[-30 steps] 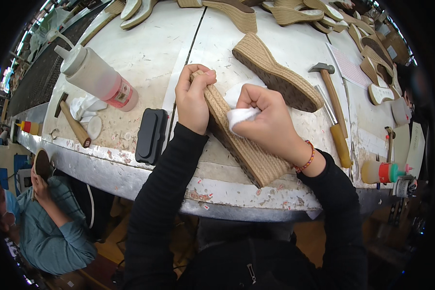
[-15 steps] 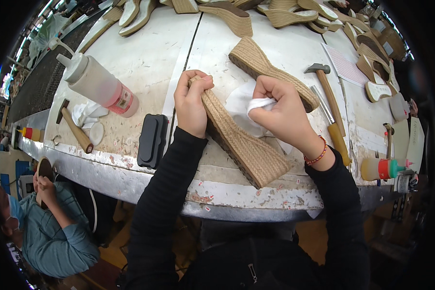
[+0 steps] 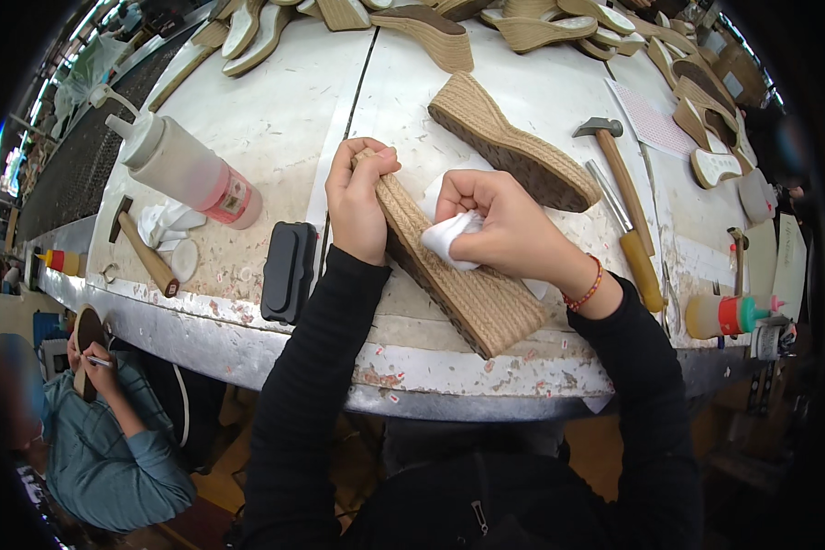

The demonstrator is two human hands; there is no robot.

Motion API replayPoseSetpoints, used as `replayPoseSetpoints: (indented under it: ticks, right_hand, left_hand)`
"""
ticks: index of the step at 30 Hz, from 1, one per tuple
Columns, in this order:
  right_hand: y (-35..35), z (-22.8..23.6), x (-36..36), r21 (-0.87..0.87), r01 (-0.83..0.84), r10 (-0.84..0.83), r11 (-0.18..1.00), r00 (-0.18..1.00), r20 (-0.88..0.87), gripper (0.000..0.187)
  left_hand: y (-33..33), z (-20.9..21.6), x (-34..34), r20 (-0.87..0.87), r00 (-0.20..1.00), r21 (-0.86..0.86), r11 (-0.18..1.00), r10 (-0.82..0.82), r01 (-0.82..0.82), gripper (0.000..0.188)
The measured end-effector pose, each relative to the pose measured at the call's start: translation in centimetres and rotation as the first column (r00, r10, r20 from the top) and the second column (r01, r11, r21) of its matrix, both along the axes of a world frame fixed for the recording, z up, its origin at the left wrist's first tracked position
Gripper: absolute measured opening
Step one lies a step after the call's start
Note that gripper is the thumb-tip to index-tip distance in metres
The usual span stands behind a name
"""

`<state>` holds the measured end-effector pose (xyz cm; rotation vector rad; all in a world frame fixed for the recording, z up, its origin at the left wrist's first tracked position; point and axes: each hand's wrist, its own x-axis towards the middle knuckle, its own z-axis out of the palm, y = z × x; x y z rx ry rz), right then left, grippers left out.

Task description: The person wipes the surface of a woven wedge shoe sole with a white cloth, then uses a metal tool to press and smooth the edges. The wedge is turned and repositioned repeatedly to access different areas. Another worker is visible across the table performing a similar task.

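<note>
Looking down from the head view, we log the near edge of the worktop (image 3: 247, 330) first: a rope-wrapped wedge sole (image 3: 472, 284) lies across it, heel end nearest us and overhanging slightly, toe end pointing far-left. Our left hand (image 3: 357, 197) is closed around the toe end, fingers curled over the top edge. Our right hand (image 3: 500, 225) is closed on a wad of white cloth (image 3: 449, 238), which is pressed against the side of that sole about midway along its length. A red bead bracelet (image 3: 585, 291) sits on the right wrist.

Just left of the left forearm we note a black rectangular block (image 3: 287, 272) lying flat. Further left: a wooden-handled hammer (image 3: 142, 252), a crumpled white rag (image 3: 170, 223) and a squeeze bottle (image 3: 179, 165) lying on its side. To the right, a yellow-handled tool (image 3: 631, 247) and a second hammer (image 3: 614, 165) lie side by side; an orange bottle (image 3: 720, 314) is at the right edge.

Just beyond the hands, a second wedge sole (image 3: 509, 142) rests on the worktop. Along the far edge, a row of other soles (image 3: 431, 32). Below left, another person (image 3: 101, 440) sits holding a sole.
</note>
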<state>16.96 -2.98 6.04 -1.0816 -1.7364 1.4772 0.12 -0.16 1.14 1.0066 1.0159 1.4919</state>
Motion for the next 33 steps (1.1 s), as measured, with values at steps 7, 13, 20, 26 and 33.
replayPoseSetpoints:
  ticks: [7, 13, 20, 26, 33]
  right_hand:
    - [0.3, 0.5, 0.9, 0.052, 0.038, -0.040, 0.998, 0.999, 0.035, 0.018]
    - [1.2, -0.6, 1.4, 0.160, -0.091, 0.070, 0.983, 0.989, 0.134, 0.016]
    - [1.6, -1.8, 1.4, -0.014, 0.107, -0.108, 0.994, 0.993, -0.044, 0.013]
    - [2.0, -2.7, 1.1, -0.209, 0.100, -0.175, 0.973, 0.908, -0.381, 0.015]
    - [1.1, 0.3, 1.6, -0.398, -0.102, -0.152, 0.912, 0.817, -0.556, 0.016]
  left_hand:
    - [0.2, 0.1, -0.4, 0.006, 1.000, -0.017, 1.000, -0.014, 0.014, 0.016]
    - [0.2, 0.1, -0.6, -0.004, 1.000, -0.027, 0.999, -0.030, 0.030, 0.017]
    - [0.3, 0.1, -0.8, 0.001, 1.000, -0.042, 0.999, -0.015, 0.015, 0.017]
    - [0.3, 0.3, -0.6, 0.003, 1.000, -0.032, 0.999, -0.025, 0.025, 0.018]
    - [0.0, 0.4, -0.4, -0.057, 0.998, -0.008, 0.999, 0.035, -0.035, 0.014]
